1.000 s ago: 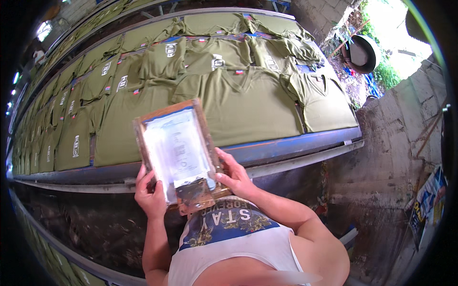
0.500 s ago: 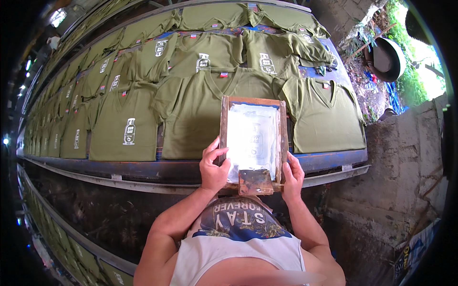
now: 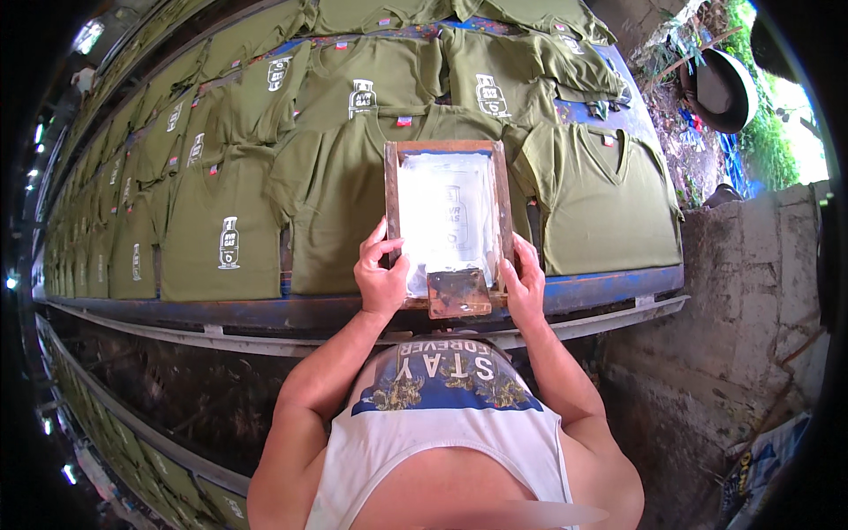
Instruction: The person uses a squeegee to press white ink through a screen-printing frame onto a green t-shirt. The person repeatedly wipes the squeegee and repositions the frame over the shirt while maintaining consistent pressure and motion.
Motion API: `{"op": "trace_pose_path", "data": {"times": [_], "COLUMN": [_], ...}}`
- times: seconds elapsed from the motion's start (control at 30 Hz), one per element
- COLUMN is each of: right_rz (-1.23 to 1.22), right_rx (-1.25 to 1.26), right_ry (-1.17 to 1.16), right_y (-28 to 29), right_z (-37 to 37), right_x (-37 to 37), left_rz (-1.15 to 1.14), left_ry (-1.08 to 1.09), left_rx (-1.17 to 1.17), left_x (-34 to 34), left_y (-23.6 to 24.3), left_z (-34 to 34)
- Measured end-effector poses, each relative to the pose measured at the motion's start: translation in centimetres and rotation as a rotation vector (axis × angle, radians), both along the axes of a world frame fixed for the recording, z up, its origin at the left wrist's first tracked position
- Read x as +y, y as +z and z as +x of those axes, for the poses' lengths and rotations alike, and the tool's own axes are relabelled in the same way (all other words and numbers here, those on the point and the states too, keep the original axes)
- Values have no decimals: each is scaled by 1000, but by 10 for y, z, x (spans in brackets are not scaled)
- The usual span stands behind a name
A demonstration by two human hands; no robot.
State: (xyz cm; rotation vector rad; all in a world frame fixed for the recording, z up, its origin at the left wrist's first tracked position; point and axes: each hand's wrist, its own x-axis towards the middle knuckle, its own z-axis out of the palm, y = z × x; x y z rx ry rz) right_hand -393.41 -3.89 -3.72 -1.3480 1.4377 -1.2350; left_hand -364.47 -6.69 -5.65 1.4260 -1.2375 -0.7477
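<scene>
Both my hands grip a wooden-framed printing screen (image 3: pixel 448 208) by its two long sides. My left hand (image 3: pixel 382 276) is closed round the left rail, thumb toward the mesh. My right hand (image 3: pixel 523 278) holds the right rail near its lower corner. White ink covers much of the mesh, and a cylinder-shaped design shows through it. A stained squeegee (image 3: pixel 458 293) rests inside the frame's near end. Beneath the screen lies an olive V-neck shirt (image 3: pixel 331 208), partly hidden by it; whether the frame touches the cloth I cannot tell.
To the right lies a plain olive shirt (image 3: pixel 609 203); to the left, one with a white print (image 3: pixel 212 230). More shirts cover the long table (image 3: pixel 601 296) in rows. A metal rail (image 3: pixel 583 327) runs along its near edge. A concrete wall (image 3: pixel 742 265) stands at right.
The screen, with both my hands on it, has moved away from my body over the middle shirt and slightly left in the picture. The squeegee has travelled with it.
</scene>
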Motion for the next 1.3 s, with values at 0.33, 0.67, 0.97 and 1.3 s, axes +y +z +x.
{"op": "trace_pose_path", "data": {"times": [0.33, 0.67, 0.97, 1.3], "right_rz": [-23, -7, 37, -236], "right_rx": [44, 111, 127, 691], "right_ry": [5, -48, -74, 637], "right_y": [-4, -12, -9, 101], "right_z": [-2, -1, -3, 20], "right_x": [-5, -3, -8, 6], "left_rz": [57, 61, 46, 16], "left_ry": [-5, -12, -42, -516], "left_rx": [146, 199, 74, -611], "left_x": [-1, -1, -3, -81], "left_y": [-9, -15, -17, 54], "left_z": [-2, 1, 2, 62]}}
